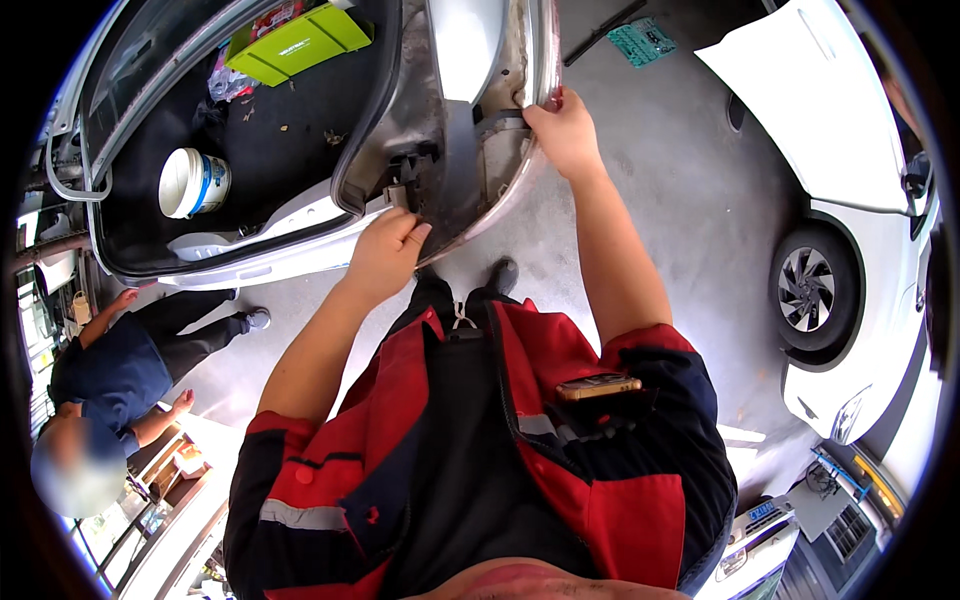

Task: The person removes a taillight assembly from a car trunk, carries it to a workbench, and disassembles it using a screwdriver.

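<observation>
My left hand [390,250] has its fingers curled over the metal edge of a car's rear opening [330,240], beside the black rubber seal [355,180] and a dark bracketed recess. My right hand [565,135] grips the outer edge of the rear corner panel [510,195], higher up and to the right, its thumb on the inner side near a dark strip. A grey vertical piece [462,160] lies between my hands. Inside the open boot are a white bucket [180,183] with a blue label and a lime green box [290,45].
A co-worker [110,365] in dark clothes stands at the left, a hand at the car. A white car [850,260] with a raised panel stands at the right. A teal tool case [640,42] and a dark bar [600,30] lie on the grey floor [680,180].
</observation>
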